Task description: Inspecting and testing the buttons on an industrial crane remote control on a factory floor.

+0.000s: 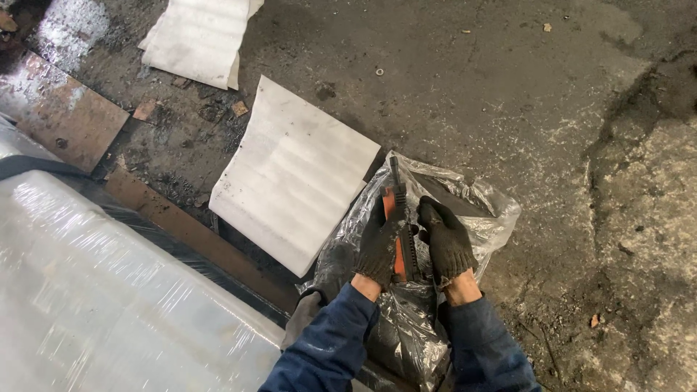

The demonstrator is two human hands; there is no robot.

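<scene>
Both gloved hands are gripping an orange and black knife (398, 232) over a clear plastic bag (465, 207) on the floor (508, 87). The left hand (379, 247) is wrapping its handle; the right hand (446, 243) is closing beside it, steadying it.

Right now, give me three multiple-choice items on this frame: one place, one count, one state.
1. Where does the orange-and-black utility knife sit?
A. Between both hands, over the clear plastic bag
B. On the rusty metal plate
C. On the white foam sheet

2. How many white foam sheets lie on the floor?
A. One
B. Two
C. Four

3. How are the hands dressed?
A. Bare
B. White latex gloves
C. Dark knit gloves

Answers:
A: the left hand and right hand grip it above the clear plastic bag.
B: a near sheet and a far sheet.
C: both wear dark knit gloves.
</scene>
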